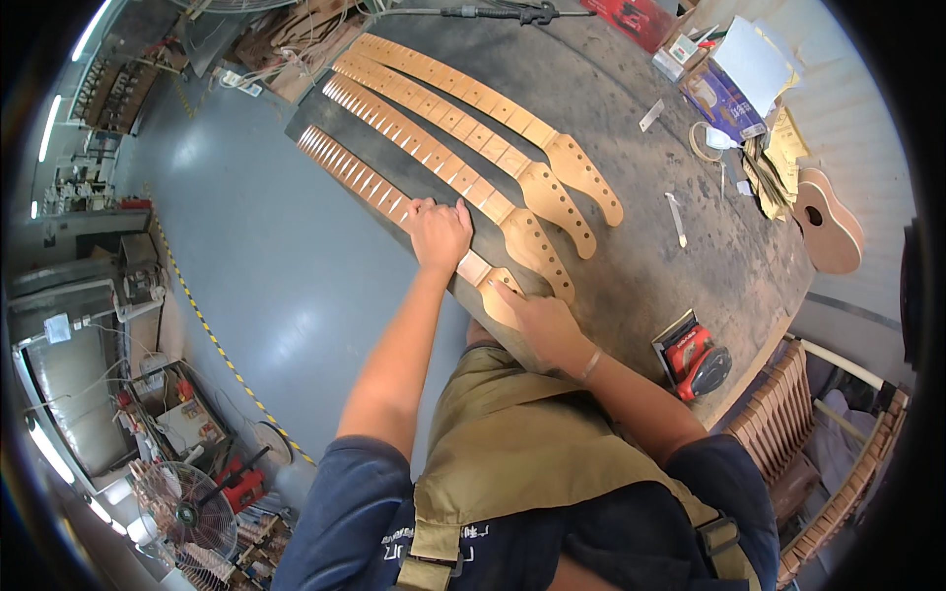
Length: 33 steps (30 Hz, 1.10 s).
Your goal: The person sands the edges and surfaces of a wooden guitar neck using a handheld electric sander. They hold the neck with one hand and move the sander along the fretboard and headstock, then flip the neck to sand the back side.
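Nearest me on the workbench's left edge lies a guitar neck [367, 184] with pale wedge-shaped inlays. My left hand [440, 234] is closed round it near the headstock end, fingers curled over the fretboard. At the headstock [500, 303], my right hand [548, 327] grips the near side, with one finger laid along the face; its other fingers are partly hidden. Beside this neck lies a second inlaid neck [424, 153]. Two more necks, a dot-marked one [434, 105] and the farthest one [458, 87], lie beyond, all roughly parallel with headstocks toward me.
The dark workbench [631, 286] carries a red and black sander [693, 357] at right. Small metal strips [676, 219], a purple box [724, 101] and papers lie farther back. A guitar body [828, 222] stands past the right edge. Left of the bench is grey floor [266, 246].
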### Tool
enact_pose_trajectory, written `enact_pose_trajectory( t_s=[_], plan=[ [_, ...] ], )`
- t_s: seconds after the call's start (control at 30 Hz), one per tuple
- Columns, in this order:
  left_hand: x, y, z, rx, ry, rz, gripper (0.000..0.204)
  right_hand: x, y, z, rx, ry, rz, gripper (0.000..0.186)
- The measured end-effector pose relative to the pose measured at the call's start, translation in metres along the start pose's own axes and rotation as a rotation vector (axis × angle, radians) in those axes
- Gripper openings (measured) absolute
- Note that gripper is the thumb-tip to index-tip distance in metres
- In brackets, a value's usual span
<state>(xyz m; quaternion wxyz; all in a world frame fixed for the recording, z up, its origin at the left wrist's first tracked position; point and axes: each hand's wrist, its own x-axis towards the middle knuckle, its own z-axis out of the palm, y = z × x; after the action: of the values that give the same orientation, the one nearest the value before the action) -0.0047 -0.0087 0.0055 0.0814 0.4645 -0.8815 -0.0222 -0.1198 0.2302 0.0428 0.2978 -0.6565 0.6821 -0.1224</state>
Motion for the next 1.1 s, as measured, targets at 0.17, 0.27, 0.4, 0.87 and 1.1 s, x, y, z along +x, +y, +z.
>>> enact_pose_trajectory(
  t_s=[0.17,0.27,0.4,0.87,1.1],
  plan=[
    [-0.005,-0.002,-0.002,-0.007,-0.021,-0.017,0.053,-0.001,-0.006,-0.009,0.050,-0.157,0.098,0.066],
    [-0.004,-0.002,0.002,0.012,-0.001,0.001,0.053,0.000,0.002,0.004,0.091,0.049,-0.018,0.066],
    [-0.004,0.000,-0.002,0.047,-0.063,0.001,0.055,-0.004,-0.004,0.010,-0.021,0.102,-0.002,0.066],
    [-0.006,0.005,0.000,0.014,-0.017,0.006,0.055,0.001,-0.018,0.021,-0.334,0.134,-0.001,0.066],
    [-0.002,0.000,0.001,0.021,-0.002,0.024,0.054,-0.011,-0.024,0.009,-0.274,0.121,0.026,0.066]
  ],
)
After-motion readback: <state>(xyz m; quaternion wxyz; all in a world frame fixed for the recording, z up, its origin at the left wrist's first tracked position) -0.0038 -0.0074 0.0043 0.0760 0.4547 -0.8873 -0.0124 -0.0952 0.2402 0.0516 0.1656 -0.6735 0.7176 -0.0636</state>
